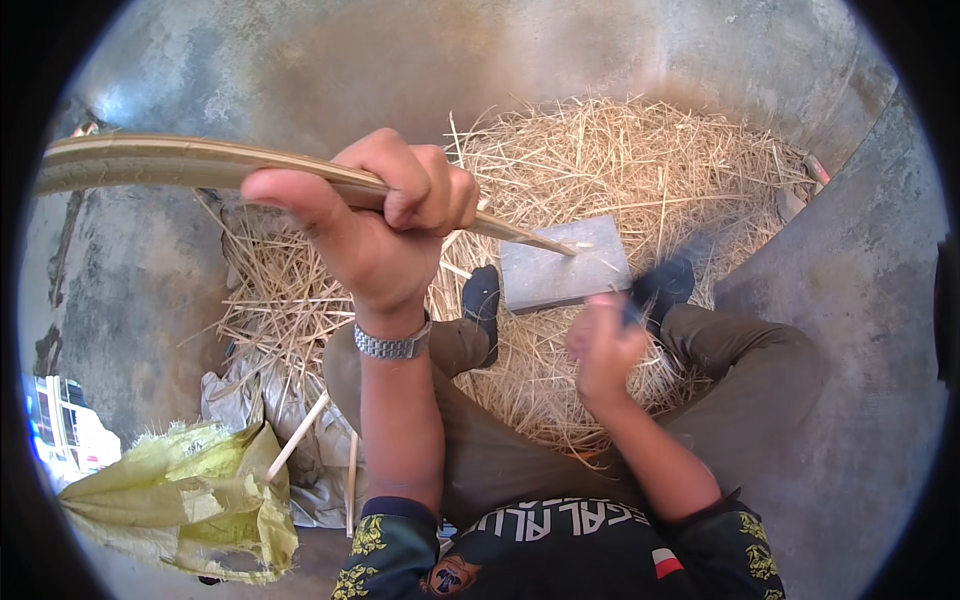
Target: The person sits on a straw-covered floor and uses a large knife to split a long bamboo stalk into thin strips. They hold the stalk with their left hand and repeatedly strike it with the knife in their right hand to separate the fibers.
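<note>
My left hand [385, 215] is raised and closed round a long split bamboo strip [200, 165]. The strip runs in from the left and slants down to the right, its tip over a flat grey block [545, 280]. Small pale chips lie on the block's top. Beside the block's right end, my right hand [605, 350] is closed on a dark, blade-like knife [685, 265]. Motion smears both the hand and the blade, and the knife's exact shape is unclear.
Straw-like bamboo shavings [640, 165] heap around the block and between my socked feet [482, 300]. A torn yellow-green sack [190, 500] lies at lower left, with pale sticks [298, 437] by it. Grey concrete wall [840, 400] rises at right.
</note>
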Tool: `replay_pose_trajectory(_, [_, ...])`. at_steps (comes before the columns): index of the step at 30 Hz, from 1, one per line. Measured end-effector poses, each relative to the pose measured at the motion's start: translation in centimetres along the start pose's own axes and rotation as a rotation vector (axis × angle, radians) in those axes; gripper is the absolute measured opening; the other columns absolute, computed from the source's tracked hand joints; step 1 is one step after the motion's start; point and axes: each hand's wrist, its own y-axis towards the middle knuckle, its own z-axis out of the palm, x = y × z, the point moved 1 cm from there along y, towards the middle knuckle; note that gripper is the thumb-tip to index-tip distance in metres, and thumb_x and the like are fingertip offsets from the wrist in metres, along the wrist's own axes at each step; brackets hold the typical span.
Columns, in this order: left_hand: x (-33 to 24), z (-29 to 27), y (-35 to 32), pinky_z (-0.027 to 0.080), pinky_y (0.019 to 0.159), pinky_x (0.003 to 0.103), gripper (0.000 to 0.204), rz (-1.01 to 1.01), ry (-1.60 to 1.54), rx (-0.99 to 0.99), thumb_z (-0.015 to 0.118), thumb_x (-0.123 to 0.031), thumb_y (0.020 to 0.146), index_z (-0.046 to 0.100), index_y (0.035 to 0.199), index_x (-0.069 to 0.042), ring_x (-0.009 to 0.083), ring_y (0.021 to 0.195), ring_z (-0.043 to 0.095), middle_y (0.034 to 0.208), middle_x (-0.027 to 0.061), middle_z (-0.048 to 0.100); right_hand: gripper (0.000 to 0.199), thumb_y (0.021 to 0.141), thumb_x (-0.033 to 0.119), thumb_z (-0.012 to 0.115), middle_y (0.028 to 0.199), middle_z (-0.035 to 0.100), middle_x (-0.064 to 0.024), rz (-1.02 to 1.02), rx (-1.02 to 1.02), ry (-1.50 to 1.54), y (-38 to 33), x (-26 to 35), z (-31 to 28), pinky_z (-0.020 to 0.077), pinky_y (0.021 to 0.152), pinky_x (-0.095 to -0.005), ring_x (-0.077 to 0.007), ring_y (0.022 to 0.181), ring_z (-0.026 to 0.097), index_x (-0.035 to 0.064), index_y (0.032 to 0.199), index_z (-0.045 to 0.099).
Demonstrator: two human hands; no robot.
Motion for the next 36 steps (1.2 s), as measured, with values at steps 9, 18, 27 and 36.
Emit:
replay_pose_trajectory(9, [-0.9,-1.6,-0.6,0.014,0.043,0.030,0.077,0.016,0.049,-0.106,0.028,-0.088,0.084,0.031,0.063,-0.014,0.0093,0.045,0.014,0.050,-0.0045,0.024,0.030,0.094,0.017,0.062,0.057,0.049,0.0039,0.019,0.004,-0.228,0.4,4.9,0.6,0.0339,0.047,-0.0297,-0.0050,0.051,0.042,0.0038,0.069,0.054])
replay_pose_trajectory(18, [0.1,-1.9,-0.5,0.016,0.043,0.029,0.077,0.019,0.062,-0.192,0.026,-0.089,0.083,0.030,0.062,-0.015,0.0095,0.045,0.014,0.049,-0.0045,0.022,0.030,0.097,0.017,0.061,0.057,0.049,0.0034,-0.016,0.004,-0.523,2.0,-4.7,0.1,0.0347,0.048,-0.0309,-0.0081,0.050,0.043,0.0044,0.070,0.056])
replay_pose_trajectory(27, [0.3,-1.3,-0.3,0.016,0.043,0.028,0.078,0.006,0.060,-0.142,0.024,-0.090,0.082,0.029,0.062,-0.015,0.0091,0.045,0.014,0.049,-0.0049,0.023,0.030,0.098,0.019,0.061,0.053,0.041,0.0060,-0.256,-0.101,0.166,-0.2,8.3,1.1,0.0283,0.037,-0.0238,-0.0051,0.040,0.036,0.0108,0.073,0.047])
replay_pose_trajectory(36, [-0.3,0.0,0.0,0.017,0.042,0.028,0.077,0.056,0.126,-0.154,0.029,-0.089,0.083,0.031,0.062,-0.015,0.0098,0.045,0.015,0.050,-0.0050,0.024,0.036,0.085,0.018,0.062,0.049,0.052,-0.0095,0.081,-0.014,-0.610,2.9,-1.3,-0.8,0.0393,0.050,-0.0375,-0.0166,0.047,0.051,-0.0039,0.058,0.054])
